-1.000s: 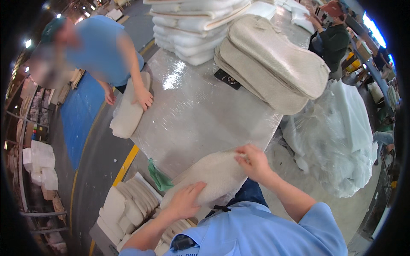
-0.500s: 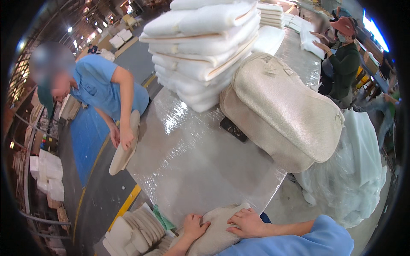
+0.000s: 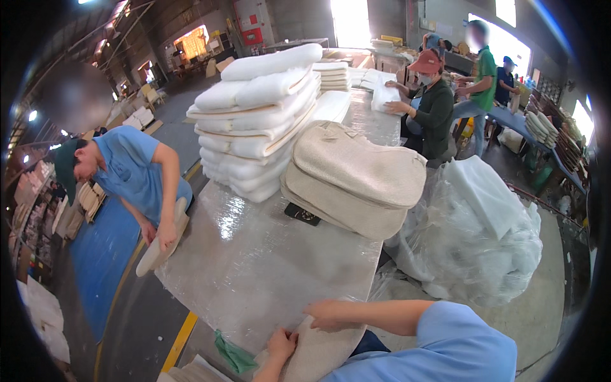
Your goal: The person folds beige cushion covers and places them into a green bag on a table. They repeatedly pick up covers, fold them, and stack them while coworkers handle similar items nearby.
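A beige fabric cushion (image 3: pixel 324 353) lies at the bench's (image 3: pixel 254 267) near end. The left hand (image 3: pixel 280 346) and right hand (image 3: pixel 326 314) touch it; I can't tell if they grip. Working its edge seems to call for steady hands.

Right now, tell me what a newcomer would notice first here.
The tall stack of white padding on the table stands out first. Just to its right lies a pile of beige pads, with a big plastic-wrapped bundle beyond the table's right edge. At the near edge, the person's left hand and right hand touch a separate beige piece.
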The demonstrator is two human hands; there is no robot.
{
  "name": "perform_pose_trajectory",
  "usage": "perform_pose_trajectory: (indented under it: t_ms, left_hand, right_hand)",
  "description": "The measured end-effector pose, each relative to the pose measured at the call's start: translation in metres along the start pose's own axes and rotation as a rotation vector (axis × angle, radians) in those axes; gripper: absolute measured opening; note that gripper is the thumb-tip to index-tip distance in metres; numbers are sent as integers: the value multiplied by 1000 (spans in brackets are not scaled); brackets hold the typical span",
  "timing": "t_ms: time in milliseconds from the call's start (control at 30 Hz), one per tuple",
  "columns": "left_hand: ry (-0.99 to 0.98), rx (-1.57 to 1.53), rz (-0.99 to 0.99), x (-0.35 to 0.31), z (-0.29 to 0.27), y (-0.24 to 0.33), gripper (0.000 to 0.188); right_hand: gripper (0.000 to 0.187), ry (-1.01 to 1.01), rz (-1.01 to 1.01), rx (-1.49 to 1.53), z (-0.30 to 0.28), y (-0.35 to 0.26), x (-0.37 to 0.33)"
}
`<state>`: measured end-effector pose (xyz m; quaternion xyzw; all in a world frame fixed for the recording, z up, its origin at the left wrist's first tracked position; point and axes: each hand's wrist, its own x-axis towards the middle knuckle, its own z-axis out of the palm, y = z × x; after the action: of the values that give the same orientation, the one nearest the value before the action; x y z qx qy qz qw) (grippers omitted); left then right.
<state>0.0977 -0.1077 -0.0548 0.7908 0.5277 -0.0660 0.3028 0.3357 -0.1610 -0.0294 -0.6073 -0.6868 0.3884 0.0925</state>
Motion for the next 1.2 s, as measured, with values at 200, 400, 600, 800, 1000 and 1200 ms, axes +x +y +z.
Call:
perform_pose_trajectory:
  t_ms: [200,400,600,800,1000,1200]
  left_hand:
    - [236,-162,104,9,-16,-14,39]
    - [-162,-24,96,14,-35,-25,47]
    - [46,-5,-21,16,-11,-28,57]
    - [-37,-110,-98,20,-11,-27,58]
    - [66,-126,-54,20,-9,-24,58]
    - [-243,-104,31,10,-40,-76,65]
  right_hand:
    - [37,-201,156,-276,15,-52,75]
    - [31,-132,281,-58,32,-22,91]
    - [35,232,331,141,70,-22,82]
    - [33,210,317,176,66,-25,85]
    - [31,251,200,146,76,-10,92]
    - [30,-248,141,82,25,6,93]
